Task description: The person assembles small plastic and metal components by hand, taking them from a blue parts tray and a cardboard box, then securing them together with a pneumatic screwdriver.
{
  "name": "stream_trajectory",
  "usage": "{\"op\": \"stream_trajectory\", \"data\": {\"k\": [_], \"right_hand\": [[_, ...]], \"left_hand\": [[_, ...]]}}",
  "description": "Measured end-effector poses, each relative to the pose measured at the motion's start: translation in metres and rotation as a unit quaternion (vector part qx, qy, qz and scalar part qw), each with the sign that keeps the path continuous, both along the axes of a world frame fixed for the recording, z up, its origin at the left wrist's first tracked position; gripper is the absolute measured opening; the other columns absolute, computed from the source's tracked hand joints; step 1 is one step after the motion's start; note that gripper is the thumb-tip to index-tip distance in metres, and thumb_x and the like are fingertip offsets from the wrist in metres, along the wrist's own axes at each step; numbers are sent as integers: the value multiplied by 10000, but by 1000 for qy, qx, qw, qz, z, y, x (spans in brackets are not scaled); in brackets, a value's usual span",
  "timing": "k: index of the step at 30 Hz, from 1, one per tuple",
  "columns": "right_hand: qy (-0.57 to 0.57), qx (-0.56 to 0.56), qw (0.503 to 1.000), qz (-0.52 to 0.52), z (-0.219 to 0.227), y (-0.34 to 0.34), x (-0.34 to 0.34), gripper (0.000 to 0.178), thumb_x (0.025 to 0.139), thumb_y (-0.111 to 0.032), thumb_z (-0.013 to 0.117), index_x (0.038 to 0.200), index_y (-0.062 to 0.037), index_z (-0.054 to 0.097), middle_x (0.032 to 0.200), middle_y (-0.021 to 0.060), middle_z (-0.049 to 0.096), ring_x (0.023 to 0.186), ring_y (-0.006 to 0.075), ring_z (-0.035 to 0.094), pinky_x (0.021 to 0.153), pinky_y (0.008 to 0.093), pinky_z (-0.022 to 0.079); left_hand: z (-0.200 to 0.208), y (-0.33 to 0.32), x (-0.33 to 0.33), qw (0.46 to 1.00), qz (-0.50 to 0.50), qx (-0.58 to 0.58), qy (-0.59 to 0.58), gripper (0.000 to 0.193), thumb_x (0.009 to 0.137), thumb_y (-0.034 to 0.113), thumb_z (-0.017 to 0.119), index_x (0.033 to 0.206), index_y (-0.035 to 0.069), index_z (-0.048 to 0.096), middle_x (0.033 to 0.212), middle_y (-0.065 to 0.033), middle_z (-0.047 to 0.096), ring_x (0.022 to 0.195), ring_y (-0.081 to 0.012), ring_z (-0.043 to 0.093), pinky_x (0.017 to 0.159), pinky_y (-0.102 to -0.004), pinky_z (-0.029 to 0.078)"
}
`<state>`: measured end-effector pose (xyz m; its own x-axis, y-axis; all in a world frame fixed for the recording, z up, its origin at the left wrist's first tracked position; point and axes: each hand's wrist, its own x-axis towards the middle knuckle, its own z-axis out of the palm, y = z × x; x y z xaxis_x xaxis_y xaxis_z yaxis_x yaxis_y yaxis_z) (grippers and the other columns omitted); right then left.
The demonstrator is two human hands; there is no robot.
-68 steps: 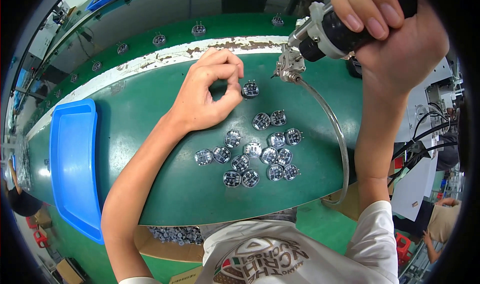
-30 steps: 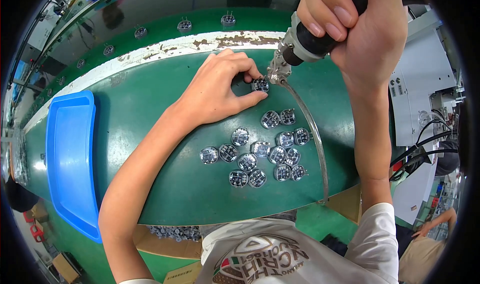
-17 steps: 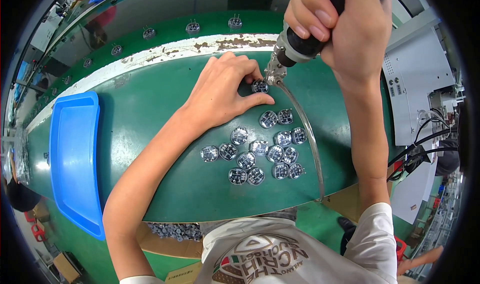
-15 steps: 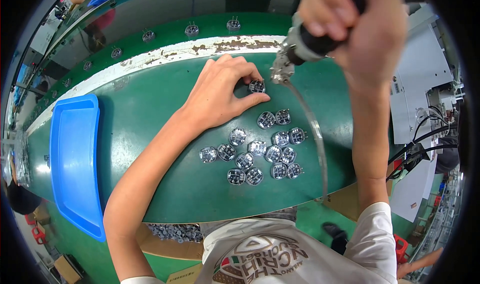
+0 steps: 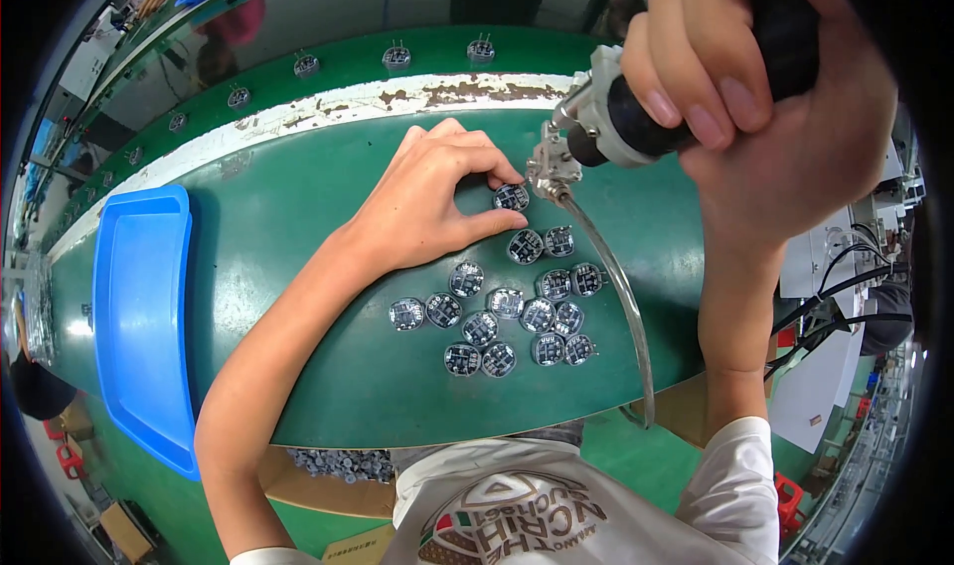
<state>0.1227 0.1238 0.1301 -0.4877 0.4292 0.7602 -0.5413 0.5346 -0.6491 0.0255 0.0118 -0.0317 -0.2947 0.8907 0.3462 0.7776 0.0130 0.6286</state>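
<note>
Between the thumb and index finger of my left hand (image 5: pixel 422 202), a small round electronic module (image 5: pixel 511 197) with a clear-rimmed case and a dark circuit board is pinched on the green table. My right hand (image 5: pixel 795 138) is wrapped round the black body of a powered screwdriver (image 5: pixel 636 118). Its silver metal head (image 5: pixel 553 167) hangs just right of the held module, and I cannot tell whether they touch. From that head a clear feed tube (image 5: pixel 626 307) curves down over the table's near edge. Several similar modules (image 5: pixel 506 303) lie grouped nearer to me.
A blue tray (image 5: pixel 144 317) stands at the table's left end. Beyond a worn white ledge (image 5: pixel 328 108), a green conveyor belt (image 5: pixel 348 63) carries a row of spaced modules. Black cables (image 5: pixel 835 297) hang at the right. Below the near edge sits a cardboard box (image 5: pixel 328 495) of small grey parts.
My left hand has drawn the held module slightly toward the grouped ones. The screwdriver's head has come lower and closer to that module. The camera view has shifted a little.
</note>
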Motion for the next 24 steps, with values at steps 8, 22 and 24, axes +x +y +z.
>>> {"op": "stream_trajectory", "data": {"k": [8,22,24], "right_hand": [[-45,-28,998,13,-13,7,-5,349,1016,-300,583,778,-47,542,436,-32,379,325,89,350,358,245,348],[-102,-73,992,25,-19,5,-6,366,1024,-305,567,758,-56,531,432,-24,373,325,95,347,361,252,349],[-109,-79,990,27,-19,7,-6,368,1025,-306,564,755,-58,529,432,-22,372,325,96,347,361,253,350]], "left_hand": [[1,1,0,1000,2,-22,-13,321,758,272,882,984,82,755,907,-17,697,914,-215,588,863,-360,387],[1,0,1,999,3,-31,-16,331,776,275,877,935,64,678,930,-15,657,928,-224,563,909,-377,387],[2,1,1,999,3,-31,-16,331,774,274,877,935,63,679,927,-16,658,926,-227,562,906,-377,388]]}}
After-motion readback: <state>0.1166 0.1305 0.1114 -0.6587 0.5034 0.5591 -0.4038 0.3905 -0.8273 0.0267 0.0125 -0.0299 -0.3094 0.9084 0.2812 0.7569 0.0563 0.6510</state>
